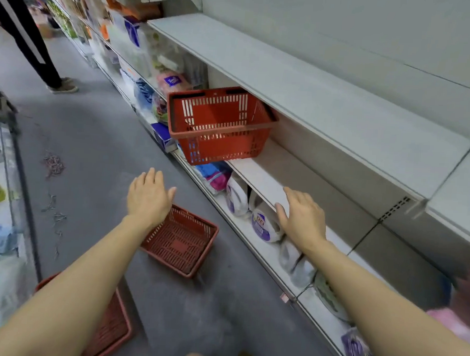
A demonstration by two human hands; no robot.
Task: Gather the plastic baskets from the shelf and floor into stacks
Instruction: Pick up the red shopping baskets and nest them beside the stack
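Red plastic is scattered in three places, so by my reckoning this job has barely begun. One basket on the shelf (220, 124) sits tilted on the edge of the grey shelf (328, 112), its near side jutting out over the aisle. A second basket on the floor (181, 242) rests on the grey floor (98, 147) close to the shelving, partly behind my left forearm. A third basket near my elbow (110, 327) lies lower in view, mostly hidden by that same arm, so I cannot tell whether anything is nested in it. No stack shows anywhere; all three are well apart. My left hand (148, 197) is stretched forward, fingers spread and relaxed, holding nothing, hovering in line with the floor basket's rim. My right hand (303, 217) is likewise loose and empty, reaching along the lip of the lower shelf board (266, 179), above some white packaged goods (264, 223). Both point toward the tilted basket, which I judge is the first I mean to take. Gathering all three into one pile is left to do.
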